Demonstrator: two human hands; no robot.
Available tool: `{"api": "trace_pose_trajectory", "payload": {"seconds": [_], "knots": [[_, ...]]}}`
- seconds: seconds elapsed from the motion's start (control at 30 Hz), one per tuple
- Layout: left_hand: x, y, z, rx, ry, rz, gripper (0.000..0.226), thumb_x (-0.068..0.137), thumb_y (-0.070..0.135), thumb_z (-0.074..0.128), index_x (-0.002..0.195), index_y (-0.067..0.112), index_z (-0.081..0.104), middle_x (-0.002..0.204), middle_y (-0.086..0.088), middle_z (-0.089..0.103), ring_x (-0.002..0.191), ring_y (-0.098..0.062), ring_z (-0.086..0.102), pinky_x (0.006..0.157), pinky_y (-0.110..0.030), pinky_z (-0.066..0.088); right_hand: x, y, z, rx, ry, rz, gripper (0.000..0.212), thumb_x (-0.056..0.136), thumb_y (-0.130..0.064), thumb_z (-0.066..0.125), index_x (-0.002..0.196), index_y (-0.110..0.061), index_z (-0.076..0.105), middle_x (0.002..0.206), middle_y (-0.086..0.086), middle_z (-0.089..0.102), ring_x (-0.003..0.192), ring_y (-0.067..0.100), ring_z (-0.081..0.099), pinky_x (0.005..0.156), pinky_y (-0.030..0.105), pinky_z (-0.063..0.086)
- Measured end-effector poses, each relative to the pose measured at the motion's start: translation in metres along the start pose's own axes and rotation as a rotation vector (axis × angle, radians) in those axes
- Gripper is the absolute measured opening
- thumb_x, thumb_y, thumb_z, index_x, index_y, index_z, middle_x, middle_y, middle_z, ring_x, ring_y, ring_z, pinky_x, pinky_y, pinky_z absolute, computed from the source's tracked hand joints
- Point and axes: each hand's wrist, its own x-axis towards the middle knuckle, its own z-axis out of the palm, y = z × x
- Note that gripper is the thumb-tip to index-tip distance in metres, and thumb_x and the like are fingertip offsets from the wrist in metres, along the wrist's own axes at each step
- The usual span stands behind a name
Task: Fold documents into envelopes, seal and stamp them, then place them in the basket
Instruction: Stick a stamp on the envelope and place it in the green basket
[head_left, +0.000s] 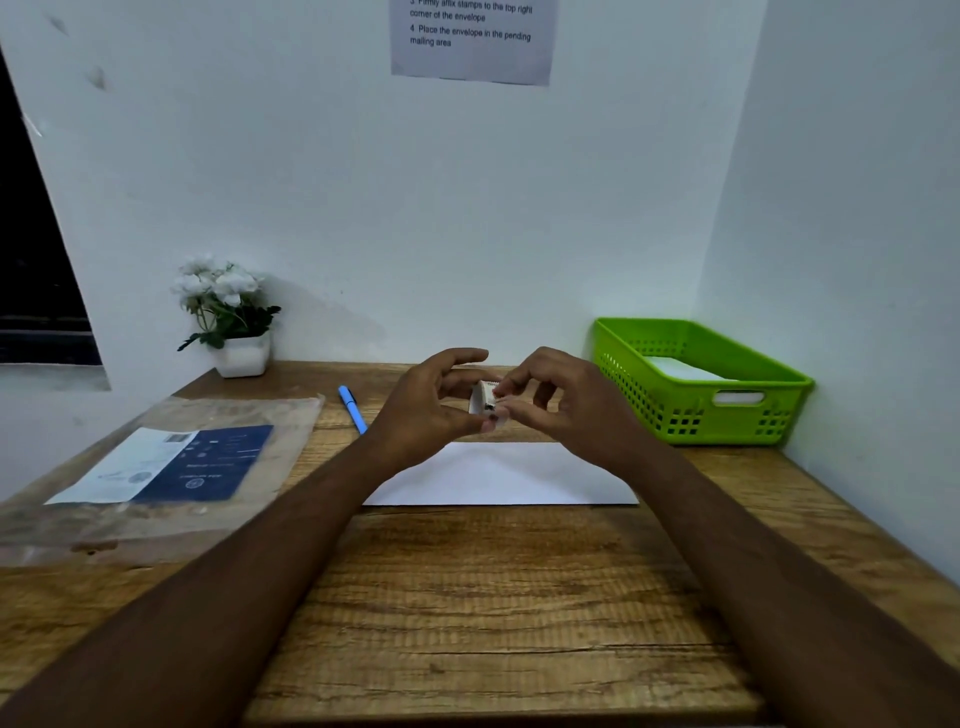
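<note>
A white envelope (511, 475) lies flat on the wooden desk (467, 597), in the middle. Above its far edge, both hands meet around a small white stamp (485, 399) with a dark mark. My left hand (428, 410) pinches the stamp from the left with thumb and fingers. From the right, my right hand (563, 400) pinches its edge with curled fingertips. The green plastic basket (696, 410) stands at the back right against the wall, with white paper (685, 370) inside it.
A clear plastic sleeve with a blue and white printed sheet (171, 465) lies at the left. A blue pen (353, 409) rests behind it. A white potted flower (228, 317) stands at the back left. An instruction sheet (472, 39) hangs on the wall.
</note>
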Motion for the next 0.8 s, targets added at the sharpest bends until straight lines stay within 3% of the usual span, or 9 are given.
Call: {"api": "trace_pose_trajectory", "payload": {"seconds": [0.27,0.4,0.6,0.8], "knots": [[-0.001,0.0007,0.0024,0.022,-0.022,0.006,0.072,0.067,0.0,0.082,0.129,0.022,0.052,0.108,0.011,0.068,0.105,-0.009,0.064,0.085,-0.037,0.057,0.0002,0.0,-0.0004,0.032,0.026,0.001,0.009,0.082,-0.031,0.072,0.087,-0.024,0.075,0.088,-0.012,0.064,0.067,0.012,0.061,0.067,0.045,0.051],[0.0002,-0.0016,0.0023,0.048,-0.029,0.003,0.073,0.067,0.007,0.084,0.13,0.025,0.053,0.11,0.003,0.069,0.106,-0.014,0.064,0.083,-0.042,0.058,0.0009,0.002,0.0002,-0.025,0.019,0.004,0.008,0.083,-0.033,0.069,0.085,-0.025,0.072,0.086,-0.015,0.062,0.071,0.008,0.06,0.066,0.043,0.05],[-0.0015,0.0004,0.0025,0.104,-0.038,0.048,0.069,0.071,0.03,0.081,0.133,0.023,0.051,0.105,0.004,0.072,0.096,-0.008,0.066,0.085,-0.028,0.054,0.0012,0.0033,-0.0006,-0.06,0.037,-0.003,0.007,0.086,-0.03,0.069,0.088,-0.024,0.068,0.081,-0.018,0.061,0.068,0.003,0.057,0.063,0.039,0.05],[-0.0014,0.0002,0.003,0.074,-0.079,0.043,0.059,0.078,0.035,0.073,0.132,0.024,0.051,0.109,0.002,0.07,0.099,-0.014,0.065,0.086,-0.04,0.056,0.003,0.004,-0.0013,-0.038,0.015,-0.039,0.01,0.087,-0.032,0.067,0.095,-0.029,0.073,0.082,-0.021,0.06,0.071,0.003,0.059,0.063,0.037,0.051]]}}
